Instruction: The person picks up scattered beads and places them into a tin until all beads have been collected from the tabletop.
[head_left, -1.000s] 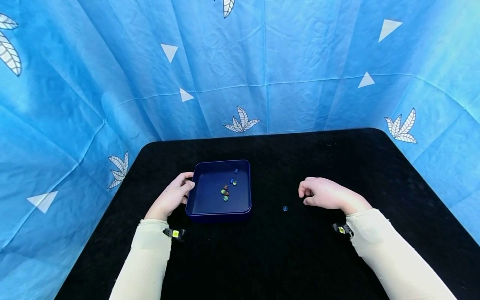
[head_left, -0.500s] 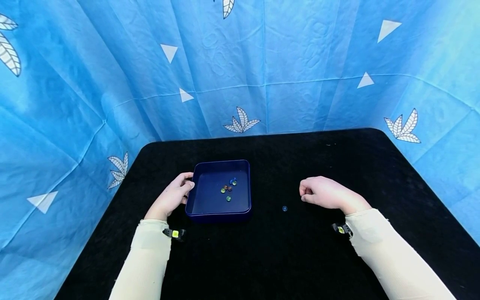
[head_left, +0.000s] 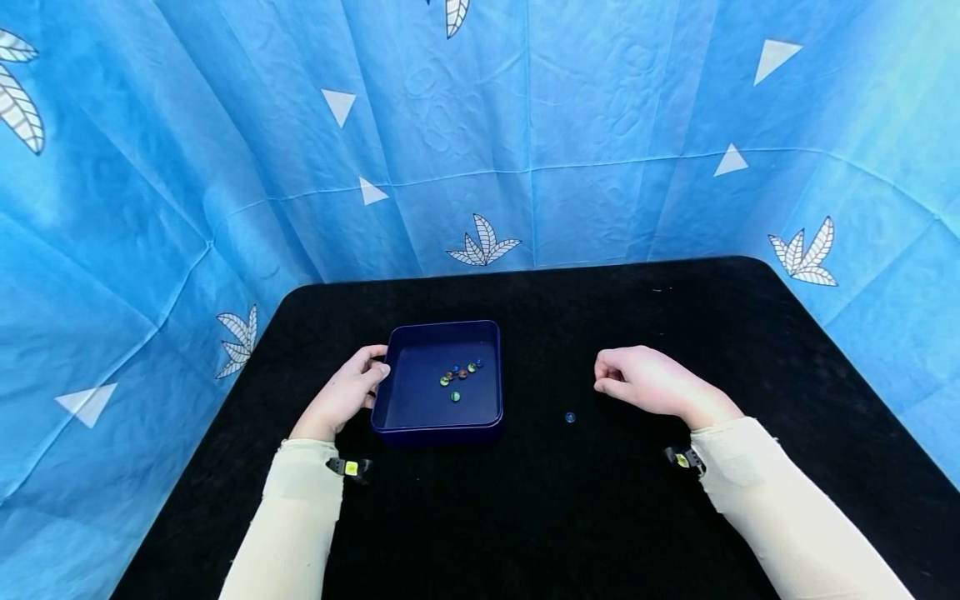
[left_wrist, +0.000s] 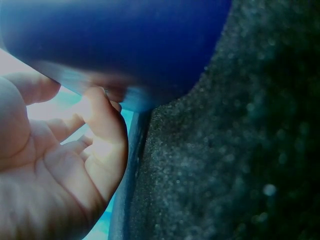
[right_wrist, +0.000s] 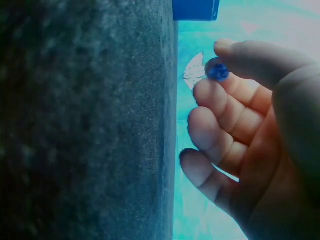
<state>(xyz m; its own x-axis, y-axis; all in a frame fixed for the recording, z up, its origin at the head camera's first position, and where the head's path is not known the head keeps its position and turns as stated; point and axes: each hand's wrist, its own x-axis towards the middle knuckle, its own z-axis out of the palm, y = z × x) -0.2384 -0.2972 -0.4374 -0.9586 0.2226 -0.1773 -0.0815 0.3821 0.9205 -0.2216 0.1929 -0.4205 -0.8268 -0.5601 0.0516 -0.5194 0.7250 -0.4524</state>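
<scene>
A square dark-blue tray point(head_left: 442, 417) lies on the table with several green, brown and blue marbles point(head_left: 455, 397) inside. At its left side my left hand point(head_left: 347, 392) grips the wall, thumb at the rim. The left wrist view shows curled fingers point(left_wrist: 107, 125) against the outside of the tray. To the right, my right hand point(head_left: 651, 382) is held over the cloth, and in the right wrist view it pinches a blue marble point(right_wrist: 218, 71) between thumb and index finger. Another blue marble point(head_left: 570, 417) lies on the table between the tray and this hand.
Black cloth covers the table point(head_left: 487, 525). Behind it and at both sides hangs a blue curtain point(head_left: 585, 100) with white leaves and triangles. A wrist strap with a small camera point(head_left: 352, 468) sits on each sleeve.
Marbles inside the tray have rolled about, one blue one coming forward from the far right. My right hand has risen slightly, its fingers closing together. The left hand and tray have stayed put.
</scene>
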